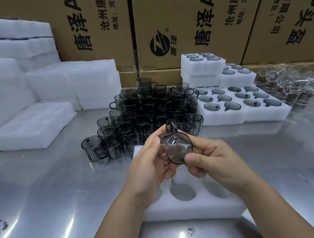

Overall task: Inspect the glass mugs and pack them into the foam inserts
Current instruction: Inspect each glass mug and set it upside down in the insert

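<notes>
Hands left (pixel 151 166) and right (pixel 211 161) both grip one smoky glass mug (pixel 176 147) above the foam insert (pixel 184 208).

bright overhead glare on steel table (pixel 46 179), wide-angle edge warp

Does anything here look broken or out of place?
A small clear scrap lies on the steel table, on the near side of the foam insert. It might be a glass chip or film; too small to tell. The held mug looks intact.
</notes>
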